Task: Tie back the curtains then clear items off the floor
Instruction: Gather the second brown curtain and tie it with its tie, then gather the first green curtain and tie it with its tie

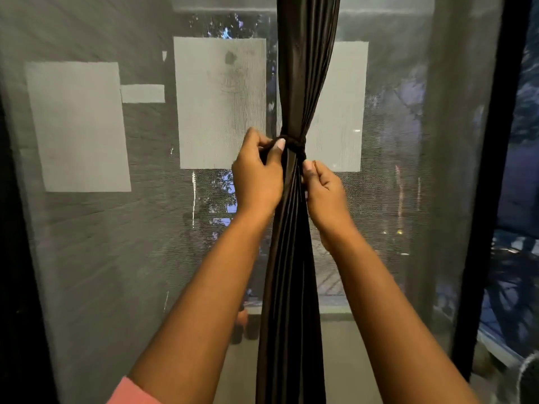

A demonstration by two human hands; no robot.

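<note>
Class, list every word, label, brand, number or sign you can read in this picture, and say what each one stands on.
None can be read.
The three pale sheets behind the mesh screen show faint marks only, too blurred to make out.
The small pale strip is blank.
The dark curtain, its tie, the left hand and right hand carry no text.

No writing, label, brand, number or sign can be read anywhere; the pale rectangular paper sheets (220, 103) beyond the hands show no legible marks.
</note>
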